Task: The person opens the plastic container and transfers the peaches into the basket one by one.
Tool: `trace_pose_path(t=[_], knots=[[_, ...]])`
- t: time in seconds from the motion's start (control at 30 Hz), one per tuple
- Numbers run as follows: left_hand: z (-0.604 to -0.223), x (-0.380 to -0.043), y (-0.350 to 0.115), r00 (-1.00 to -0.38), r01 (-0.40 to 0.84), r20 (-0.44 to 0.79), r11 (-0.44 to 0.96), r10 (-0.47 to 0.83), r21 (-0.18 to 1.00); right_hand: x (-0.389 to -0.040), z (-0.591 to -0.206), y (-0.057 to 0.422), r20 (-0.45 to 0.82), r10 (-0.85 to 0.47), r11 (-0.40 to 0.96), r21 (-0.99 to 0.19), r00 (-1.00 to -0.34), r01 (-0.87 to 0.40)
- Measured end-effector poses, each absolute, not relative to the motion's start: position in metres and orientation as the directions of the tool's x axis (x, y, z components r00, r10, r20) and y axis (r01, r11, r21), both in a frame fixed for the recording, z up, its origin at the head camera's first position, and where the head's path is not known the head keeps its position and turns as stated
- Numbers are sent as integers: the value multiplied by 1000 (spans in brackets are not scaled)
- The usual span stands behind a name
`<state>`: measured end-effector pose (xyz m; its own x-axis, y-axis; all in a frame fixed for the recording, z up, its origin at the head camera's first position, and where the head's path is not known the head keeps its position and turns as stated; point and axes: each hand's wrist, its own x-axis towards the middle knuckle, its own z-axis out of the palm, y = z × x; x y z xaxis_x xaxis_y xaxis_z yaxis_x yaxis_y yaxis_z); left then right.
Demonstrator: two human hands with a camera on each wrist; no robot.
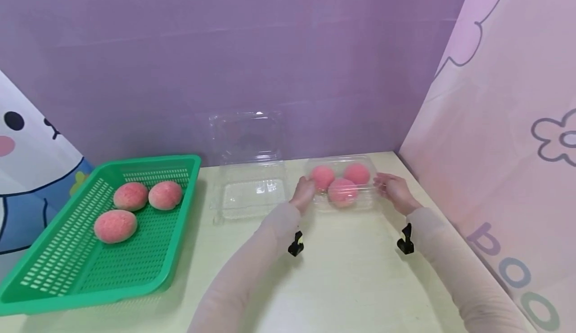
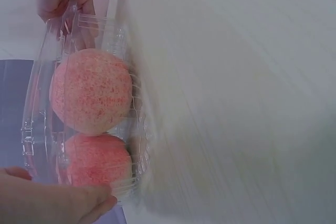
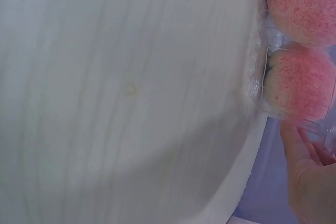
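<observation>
A clear plastic clamshell container [image 1: 340,159] sits at the back right of the table with three pink peaches [image 1: 343,192] inside. Its transparent lid lies over the fruit. My left hand [image 1: 303,193] holds the container's left end, and my right hand [image 1: 396,192] grips the opposite end. In the left wrist view, the fingers [image 2: 97,201] of the left hand lie along the plastic edge close to one peach [image 2: 100,158]. From the right wrist, the thumb [image 3: 294,137] shows against the container's end wall, beside another peach [image 3: 300,81]; the remaining fingers are partly hidden.
Left of the filled container, a second clear clamshell [image 1: 254,193] stands with its lid raised against the purple backdrop [image 1: 252,63]. A green plastic basket [image 1: 180,243] at the far left holds three more peaches [image 1: 115,226]. A pink printed panel [image 1: 508,148] borders the table's right side.
</observation>
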<state>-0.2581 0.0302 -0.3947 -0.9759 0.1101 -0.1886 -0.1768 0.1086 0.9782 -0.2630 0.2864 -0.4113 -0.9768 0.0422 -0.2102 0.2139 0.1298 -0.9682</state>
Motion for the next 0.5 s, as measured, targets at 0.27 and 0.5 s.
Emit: trace_pose_path(t=[0.27, 0.5], knots=[[-393, -252, 23, -968, -210, -221, 97, 121, 973, -261, -411, 280, -213, 17, 135, -968, -977, 213], [-394, -252, 18, -973, -183, -196, 111, 119, 977, -260, -412, 278, -207, -3, 142, -968, -978, 205]])
